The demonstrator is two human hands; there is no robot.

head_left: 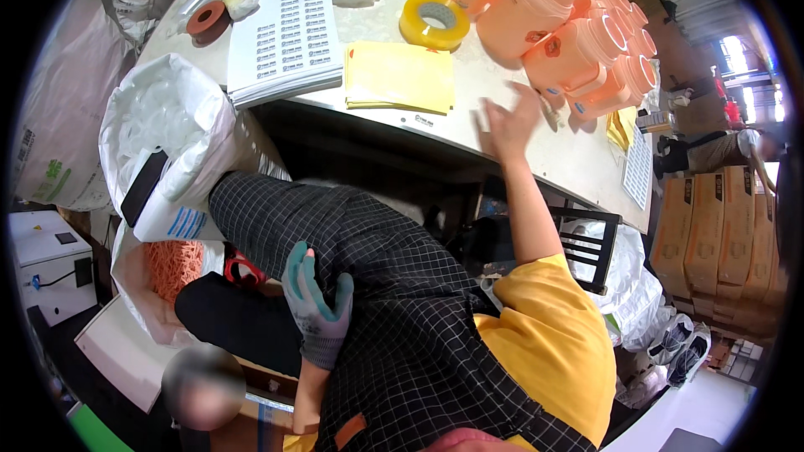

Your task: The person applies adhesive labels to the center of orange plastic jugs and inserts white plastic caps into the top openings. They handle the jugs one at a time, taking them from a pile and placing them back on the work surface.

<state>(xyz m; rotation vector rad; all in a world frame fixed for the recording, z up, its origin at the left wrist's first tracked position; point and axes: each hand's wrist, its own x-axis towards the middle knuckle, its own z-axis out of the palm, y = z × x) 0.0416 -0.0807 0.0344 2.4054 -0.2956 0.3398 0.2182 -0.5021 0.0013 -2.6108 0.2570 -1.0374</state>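
Note:
My right hand [511, 123], bare and smeared by motion, is raised over the edge of the white table [494, 84]. Its fingers look spread, and I see nothing held in them. It is nearest to the group of translucent orange plastic jugs [582, 54], which have handles and open necks. My left hand [316, 301] wears a grey-green work glove and rests on my checked apron [402, 285], fingers apart and holding nothing. To the left of my right hand lie a stack of yellow paper sheets [398, 77] and a roll of yellow tape [434, 22].
White label sheets [285, 42] and a brown roll [208, 23] lie farther left. A white sack of clear plastic pieces [163, 117] carries a black phone [145, 187]. Orange strips [174, 268] fill another bag. Cardboard boxes [708, 234] stand at the right.

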